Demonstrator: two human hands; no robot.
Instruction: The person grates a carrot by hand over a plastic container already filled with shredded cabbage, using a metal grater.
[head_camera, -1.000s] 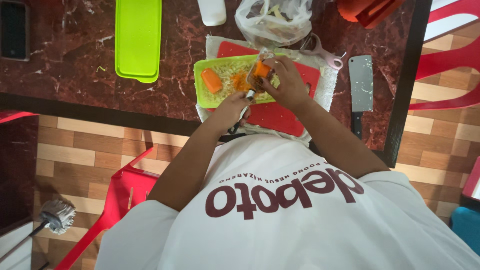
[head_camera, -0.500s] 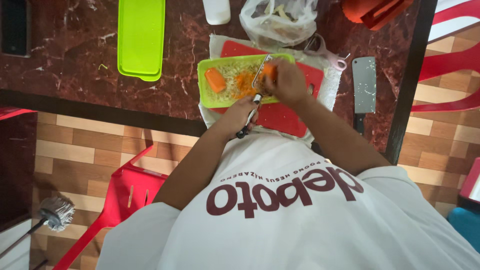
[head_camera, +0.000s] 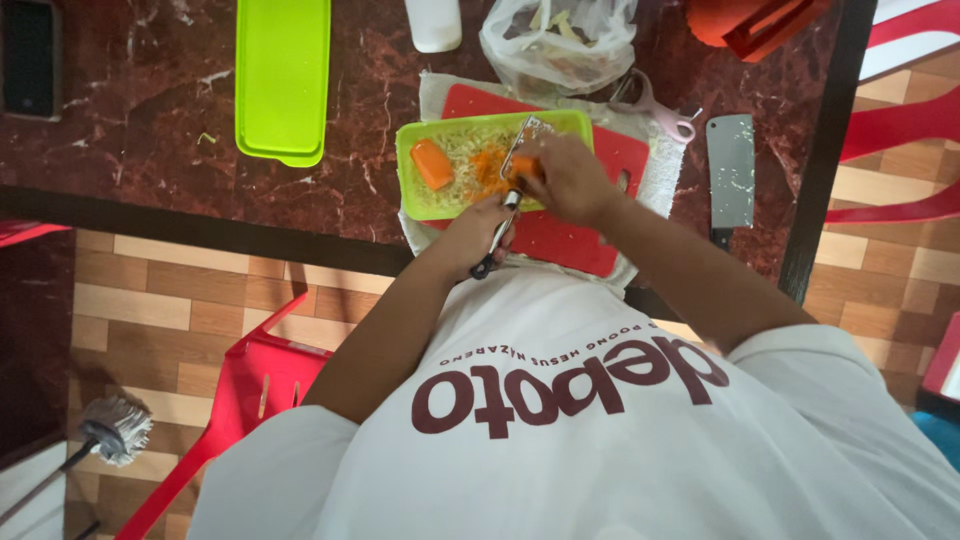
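Note:
My left hand (head_camera: 478, 232) grips the dark handle of a metal hand grater (head_camera: 521, 141) that leans over a lime-green rectangular container (head_camera: 418, 203). My right hand (head_camera: 568, 180) presses a small piece of carrot (head_camera: 522, 168) against the grater's face. Inside the container lie pale and orange shreds (head_camera: 470, 160) and a larger carrot chunk (head_camera: 432, 163). The container stands on a red cutting board (head_camera: 575, 245), which rests on a white cloth (head_camera: 432, 90) on the dark marbled table (head_camera: 130, 150).
A cleaver (head_camera: 731, 168) lies right of the board, pink-handled scissors (head_camera: 662, 108) behind it. A plastic bag (head_camera: 558, 40), a white bottle (head_camera: 432, 22), a green lid (head_camera: 282, 75) and a phone (head_camera: 28, 55) sit farther back. A red chair (head_camera: 252, 385) and a brush (head_camera: 112, 430) stand on the tiled floor.
My right hand has slid the carrot piece down along the grater towards my left hand. The left hand keeps its grip on the handle.

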